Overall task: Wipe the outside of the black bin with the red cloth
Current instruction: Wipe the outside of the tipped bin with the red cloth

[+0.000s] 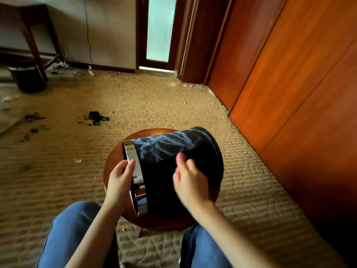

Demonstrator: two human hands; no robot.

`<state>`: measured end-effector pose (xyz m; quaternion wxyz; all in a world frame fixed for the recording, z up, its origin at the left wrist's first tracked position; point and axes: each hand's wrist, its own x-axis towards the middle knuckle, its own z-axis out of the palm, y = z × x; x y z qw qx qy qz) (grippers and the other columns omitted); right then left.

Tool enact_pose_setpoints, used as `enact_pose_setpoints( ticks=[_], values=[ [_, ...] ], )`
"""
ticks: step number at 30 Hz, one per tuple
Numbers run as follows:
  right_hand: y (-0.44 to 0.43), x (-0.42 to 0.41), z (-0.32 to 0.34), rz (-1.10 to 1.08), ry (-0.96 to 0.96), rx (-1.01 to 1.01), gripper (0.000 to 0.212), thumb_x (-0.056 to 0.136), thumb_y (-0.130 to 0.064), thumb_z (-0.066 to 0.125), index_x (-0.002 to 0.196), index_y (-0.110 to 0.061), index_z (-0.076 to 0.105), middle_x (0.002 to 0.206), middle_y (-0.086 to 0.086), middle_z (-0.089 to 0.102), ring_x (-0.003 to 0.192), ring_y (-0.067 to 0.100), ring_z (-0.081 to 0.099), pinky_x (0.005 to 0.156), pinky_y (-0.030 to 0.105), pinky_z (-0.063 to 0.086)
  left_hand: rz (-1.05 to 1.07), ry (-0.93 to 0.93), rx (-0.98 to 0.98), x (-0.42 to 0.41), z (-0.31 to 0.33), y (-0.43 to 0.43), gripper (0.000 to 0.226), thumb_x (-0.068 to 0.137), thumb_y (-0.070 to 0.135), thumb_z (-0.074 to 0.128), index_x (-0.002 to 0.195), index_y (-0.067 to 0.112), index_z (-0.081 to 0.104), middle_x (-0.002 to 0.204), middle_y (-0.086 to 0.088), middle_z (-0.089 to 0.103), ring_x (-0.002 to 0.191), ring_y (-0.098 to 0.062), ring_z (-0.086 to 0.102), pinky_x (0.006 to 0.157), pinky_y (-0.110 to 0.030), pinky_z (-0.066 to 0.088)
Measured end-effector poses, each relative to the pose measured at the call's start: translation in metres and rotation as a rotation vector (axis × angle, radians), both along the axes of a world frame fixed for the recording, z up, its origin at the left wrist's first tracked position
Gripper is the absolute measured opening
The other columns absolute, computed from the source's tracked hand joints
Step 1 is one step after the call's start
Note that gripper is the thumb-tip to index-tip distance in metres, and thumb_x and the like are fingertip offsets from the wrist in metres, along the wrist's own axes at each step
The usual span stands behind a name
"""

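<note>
Fingers of the left hand [120, 176] vanish inside the mouth of the black cylindrical bin with a chrome rim [170, 171]. The right hand [190, 176] is motion-blurred, so its grasp is unreadable. The bin hides most of the round brown wooden bench [114, 157]. Dark scraps [96, 117] on the tan patterned carpet [154, 105] are too small to identify.

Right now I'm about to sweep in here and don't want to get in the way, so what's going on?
A seated person has a black bin lying on its side on a round wooden stool. The left hand grips the bin's shiny rim. The right hand hovers at the bin's side with fingers curled; no red cloth is in sight. Pale dusty smears show on the bin's upper side.
</note>
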<state>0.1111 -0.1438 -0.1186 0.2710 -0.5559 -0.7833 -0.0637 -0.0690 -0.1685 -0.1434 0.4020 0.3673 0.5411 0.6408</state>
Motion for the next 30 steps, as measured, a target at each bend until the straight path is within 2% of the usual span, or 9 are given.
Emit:
enact_pose_setpoints(
  ticks=[5,7,10,12,17,21,24,28,30],
  values=[
    [-0.022,-0.008,0.002,0.352,-0.221,0.043,0.047,0.079,-0.030,0.043,0.122,-0.026,0.063,0.078,0.000,0.057,0.052,0.022,0.059,0.036,0.027,0.042,-0.022,0.046,0.000,-0.003,0.003,-0.001,0.045,0.093,0.037,0.057,0.086,-0.008,0.055,0.080,-0.016,0.055,0.073,-0.024,0.047,0.068,-0.039,0.037],
    [0.007,0.029,0.015,0.169,-0.220,-0.001,0.045,0.082,-0.027,0.045,0.123,-0.029,0.062,0.080,0.003,0.058,0.055,0.028,0.061,0.040,0.034,0.047,-0.032,0.036,-0.003,-0.002,0.004,-0.002,0.054,0.088,0.046,0.059,0.088,-0.008,0.054,0.080,-0.014,0.055,0.073,-0.025,0.048,0.069,-0.039,0.037],
    [0.046,0.089,0.038,-0.152,-0.141,-0.170,0.042,0.096,-0.026,0.043,0.137,-0.033,0.048,0.108,0.006,0.060,0.086,0.030,0.063,0.069,0.037,0.051,-0.018,0.025,-0.015,-0.003,0.004,-0.003,0.070,0.078,0.059,0.057,0.090,-0.009,0.050,0.081,-0.012,0.055,0.074,-0.024,0.049,0.069,-0.040,0.038],
    [0.046,0.088,0.037,-0.214,-0.111,-0.188,0.043,0.096,-0.026,0.043,0.139,-0.027,0.045,0.115,0.008,0.059,0.093,0.031,0.062,0.074,0.037,0.049,-0.005,0.016,-0.021,-0.001,0.005,-0.002,0.059,0.083,0.055,0.057,0.086,-0.004,0.053,0.079,-0.015,0.056,0.074,-0.026,0.050,0.069,-0.040,0.039],
    [-0.008,-0.005,0.005,0.129,-0.063,-0.031,0.044,0.082,-0.026,0.047,0.121,-0.013,0.063,0.077,0.005,0.058,0.050,0.024,0.060,0.037,0.029,0.041,0.006,0.036,-0.016,-0.002,0.010,-0.001,0.066,0.078,0.059,0.056,0.088,-0.006,0.053,0.079,-0.015,0.055,0.074,-0.024,0.048,0.069,-0.040,0.038],
    [-0.025,-0.021,0.005,0.401,-0.179,0.021,0.048,0.080,-0.024,0.042,0.123,-0.022,0.063,0.080,0.001,0.057,0.054,0.023,0.059,0.035,0.030,0.044,0.000,0.055,-0.032,-0.003,0.014,-0.002,0.038,0.095,0.033,0.057,0.083,-0.003,0.057,0.077,-0.013,0.055,0.073,-0.022,0.048,0.068,-0.037,0.037],
    [0.008,0.028,0.018,0.213,-0.233,0.006,0.046,0.079,-0.015,0.061,0.123,-0.026,0.063,0.078,0.004,0.055,0.052,0.030,0.058,0.035,0.035,0.044,-0.030,0.048,-0.040,-0.004,0.011,-0.004,0.059,0.083,0.050,0.058,0.084,-0.008,0.050,0.077,-0.010,0.051,0.071,-0.022,0.043,0.067,-0.038,0.035],
    [0.044,0.079,0.032,-0.237,-0.031,-0.178,0.045,0.093,-0.017,0.050,0.137,-0.025,0.050,0.104,0.013,0.058,0.081,0.036,0.062,0.064,0.039,0.048,-0.062,-0.011,-0.091,-0.008,0.008,-0.002,0.064,0.074,0.059,0.060,0.087,-0.003,0.052,0.085,-0.008,0.053,0.077,-0.024,0.047,0.071,-0.040,0.036],
    [0.032,0.052,0.025,-0.174,-0.002,-0.106,0.044,0.088,-0.013,0.055,0.131,-0.014,0.055,0.094,0.016,0.058,0.069,0.036,0.063,0.054,0.039,0.049,-0.092,-0.018,-0.101,-0.010,0.012,-0.001,0.059,0.080,0.052,0.061,0.092,-0.005,0.053,0.086,-0.008,0.052,0.080,-0.023,0.046,0.073,-0.040,0.035]
  ],
)
